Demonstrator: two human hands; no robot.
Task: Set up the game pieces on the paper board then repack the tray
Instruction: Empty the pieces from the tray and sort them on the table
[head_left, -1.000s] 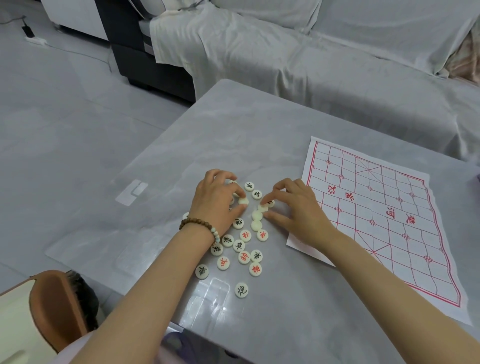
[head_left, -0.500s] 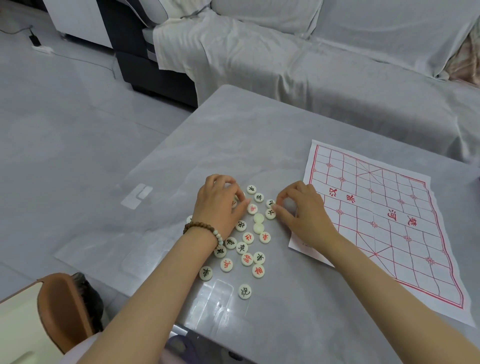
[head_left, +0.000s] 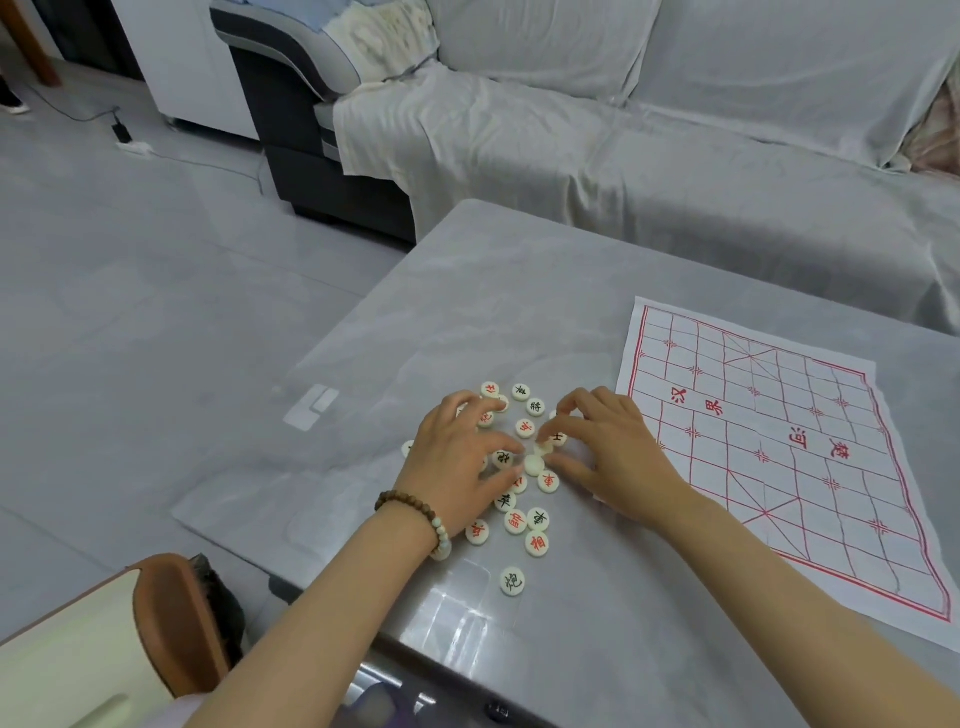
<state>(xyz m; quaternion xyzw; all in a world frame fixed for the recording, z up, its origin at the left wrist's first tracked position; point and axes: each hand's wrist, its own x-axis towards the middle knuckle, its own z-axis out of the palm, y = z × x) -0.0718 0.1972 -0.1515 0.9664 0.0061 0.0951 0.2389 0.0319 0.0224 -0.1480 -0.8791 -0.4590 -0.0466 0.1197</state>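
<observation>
Now the left hand (head_left: 457, 467) is resting spread on the pieces (head_left: 524, 519), fewer lying blank side up than a second ago, while the right hand (head_left: 613, 457) is pinching one beside the bare board (head_left: 779, 441), so sorting seems to be nearing its end, with the table (head_left: 519, 312) lying open beyond and its edge close on the left.

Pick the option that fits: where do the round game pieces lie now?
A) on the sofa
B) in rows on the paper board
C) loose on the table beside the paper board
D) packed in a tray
C: the game pieces lie scattered on the grey table, and the paper board beside them carries none.
</observation>
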